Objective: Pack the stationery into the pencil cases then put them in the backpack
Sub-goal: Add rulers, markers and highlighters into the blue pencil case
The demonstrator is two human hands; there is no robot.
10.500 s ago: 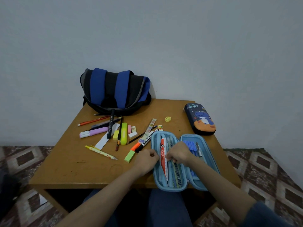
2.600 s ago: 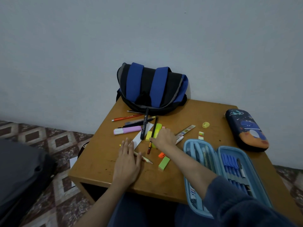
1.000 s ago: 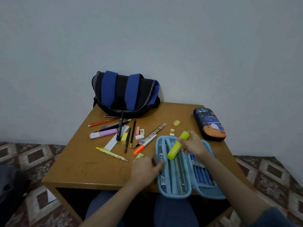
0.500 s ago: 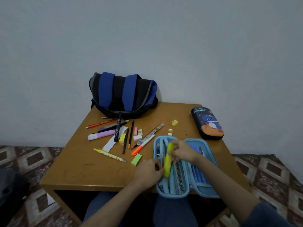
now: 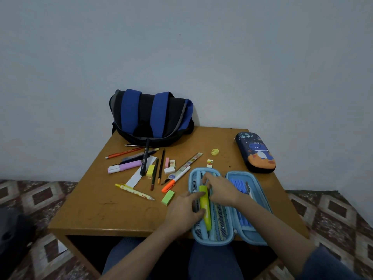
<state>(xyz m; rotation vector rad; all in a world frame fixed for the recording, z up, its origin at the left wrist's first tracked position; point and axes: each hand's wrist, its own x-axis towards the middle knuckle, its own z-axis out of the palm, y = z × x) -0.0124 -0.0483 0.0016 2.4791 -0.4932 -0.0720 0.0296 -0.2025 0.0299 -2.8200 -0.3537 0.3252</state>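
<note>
The highlighter (image 5: 204, 207) lies lengthwise in the left half of the open pencil case (image 5: 212, 242) on the worktop (image 5: 113, 209). The right hand (image 5: 221, 191) has its fingers pinching the far end, and the left hand (image 5: 184, 211) has its fingers clasping the side.

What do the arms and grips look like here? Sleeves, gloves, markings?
Both grips are bare hands: left grip and right grip show no gloves, rings or watch. The right arm wears a dark blue sleeve ending partway up the forearm. The left forearm is bare to the frame edge.
</note>
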